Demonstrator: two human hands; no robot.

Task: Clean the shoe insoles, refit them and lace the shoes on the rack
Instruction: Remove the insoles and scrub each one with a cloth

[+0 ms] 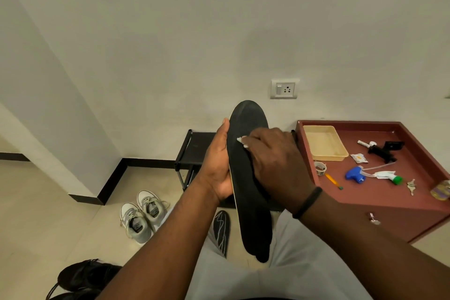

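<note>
Pale wall (170, 31) fills the top of the head view, tile floor (36, 214) below. Black insole (248, 178) sits at centre, upright, toe toward 12 o'clock, heel toward 6.

Left hand (218, 168) at the insole's 9 o'clock edge: palm against the side, thumb up along the rim, fingers wrapped behind it out of sight, gripping it. Right hand (275, 165) lies over the insole's face from 3 o'clock, fingers curled onto a small white wipe (241, 140) that pokes out just past the fingertips, pressed to the upper insole. Black band (308, 202) on the right wrist.

Black rack (194, 151) behind the hands, against the wall. Second insole (221, 231) on the floor at 6 o'clock, pale marks on it, partly hidden by the person's lap. Grey sneakers (141, 214) at 8 o'clock, side by side, laced. Black shoes (80, 277) at 7 o'clock, at the frame edge.

Red cabinet (389, 204) at 3 o'clock; on top a beige tray (323, 142), blue sprayer head (354, 174), orange pencil (332, 181), keys (411, 186), black clamp (384, 150). Wall socket (284, 89) at 1 o'clock above the insole.
</note>
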